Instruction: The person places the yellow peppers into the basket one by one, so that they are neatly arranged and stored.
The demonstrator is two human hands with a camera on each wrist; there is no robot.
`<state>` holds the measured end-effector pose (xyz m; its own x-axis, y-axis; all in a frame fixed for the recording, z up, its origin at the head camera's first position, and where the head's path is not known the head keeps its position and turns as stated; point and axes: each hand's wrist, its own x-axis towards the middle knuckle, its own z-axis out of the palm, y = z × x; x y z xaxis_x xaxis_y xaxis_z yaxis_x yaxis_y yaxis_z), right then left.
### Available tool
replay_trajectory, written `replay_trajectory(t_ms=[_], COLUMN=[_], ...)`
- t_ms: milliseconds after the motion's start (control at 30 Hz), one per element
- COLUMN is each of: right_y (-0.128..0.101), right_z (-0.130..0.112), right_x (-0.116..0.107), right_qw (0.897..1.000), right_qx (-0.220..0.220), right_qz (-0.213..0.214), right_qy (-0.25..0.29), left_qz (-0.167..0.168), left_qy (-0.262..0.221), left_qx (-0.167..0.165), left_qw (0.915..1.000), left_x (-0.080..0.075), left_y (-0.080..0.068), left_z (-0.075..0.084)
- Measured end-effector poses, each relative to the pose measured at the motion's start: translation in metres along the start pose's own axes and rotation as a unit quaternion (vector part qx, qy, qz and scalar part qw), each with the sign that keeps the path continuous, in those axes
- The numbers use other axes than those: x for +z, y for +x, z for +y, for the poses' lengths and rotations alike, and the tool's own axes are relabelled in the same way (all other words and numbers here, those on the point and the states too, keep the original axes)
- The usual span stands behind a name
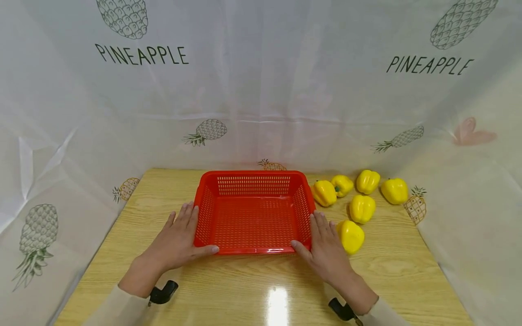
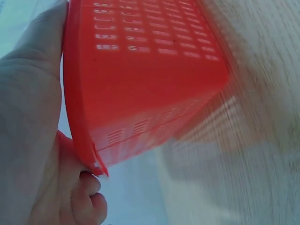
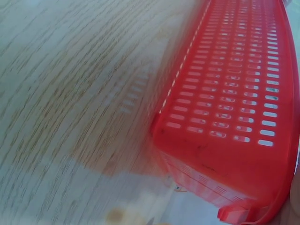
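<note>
A red plastic basket [image 1: 254, 217] with slotted walls and a perforated floor sits on the wooden table, with nothing inside. My left hand [image 1: 175, 240] lies against its left side, fingers extended along the rim and thumb on the front rim. At the opposite side, my right hand [image 1: 328, 249] touches the right rim with extended fingers, its thumb at the front right corner. The left wrist view shows the basket's outer wall [image 2: 154, 75] beside the hand. In the right wrist view the slotted wall [image 3: 206, 154] fills the right part, and most of that hand is hidden.
Several yellow bell peppers lie right of the basket; the nearest pepper [image 1: 351, 237] is close to my right fingers, and another pepper [image 1: 324, 193] lies by the basket's right wall. A pineapple-printed white sheet [image 1: 261, 90] encloses the table [image 1: 228, 290] at the back and sides.
</note>
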<state>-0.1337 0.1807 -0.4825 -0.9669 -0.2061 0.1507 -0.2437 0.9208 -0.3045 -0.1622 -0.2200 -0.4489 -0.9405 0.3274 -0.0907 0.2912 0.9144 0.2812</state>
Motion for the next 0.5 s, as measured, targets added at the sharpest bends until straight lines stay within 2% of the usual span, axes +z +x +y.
replay_trajectory(t_ms=[500], right_y=[0.0004], right_z=[-0.002], right_x=[0.0033], right_qw=[1.0], right_qx=[0.004], right_qz=[0.012], right_qy=[-0.001], left_qz=[0.003], left_qy=[0.016], left_qx=[0.026], left_qw=[0.9995], left_x=[0.0015], left_y=[0.0032], left_z=[-0.0062])
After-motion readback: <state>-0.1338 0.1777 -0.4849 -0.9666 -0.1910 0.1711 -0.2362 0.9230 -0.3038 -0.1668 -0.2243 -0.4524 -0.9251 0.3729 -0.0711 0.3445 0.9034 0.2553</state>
